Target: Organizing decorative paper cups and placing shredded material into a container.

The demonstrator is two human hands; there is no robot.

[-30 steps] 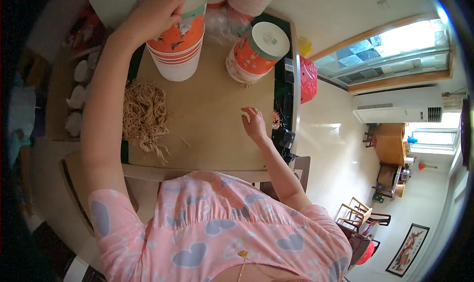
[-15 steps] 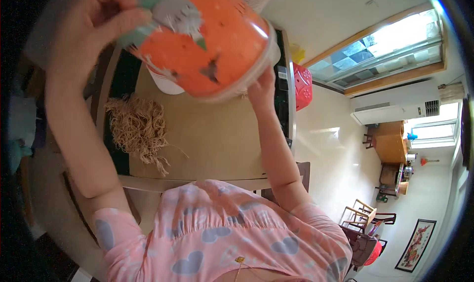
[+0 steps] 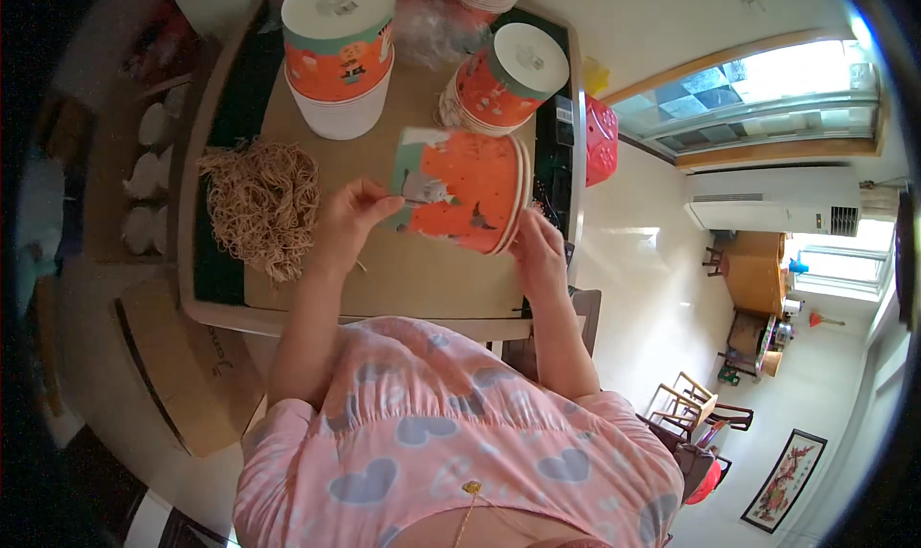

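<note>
- My left hand (image 3: 351,220) is mostly closed, thumb and fingertips drawn together at the base edge of an orange tub (image 3: 460,191).
- My right hand (image 3: 540,249) is curled at the tub's other end, fingers bent and gripping the lower part of its rim.
- The tub is on its side between my two hands, above the brown board (image 3: 408,287) on the table — its green base to my left, its mouth to my right; two pale rims show close together there.
- Beyond my left hand a tall stack of upturned tubs (image 3: 338,64) stands on the board.
- A shorter upturned stack (image 3: 510,80) stands just beyond the held tub, to the right.
- Left of my left hand lies a loose heap of tan cord (image 3: 259,208).
- Crumpled clear plastic (image 3: 432,38) sits between the two stacks — farther back.
</note>
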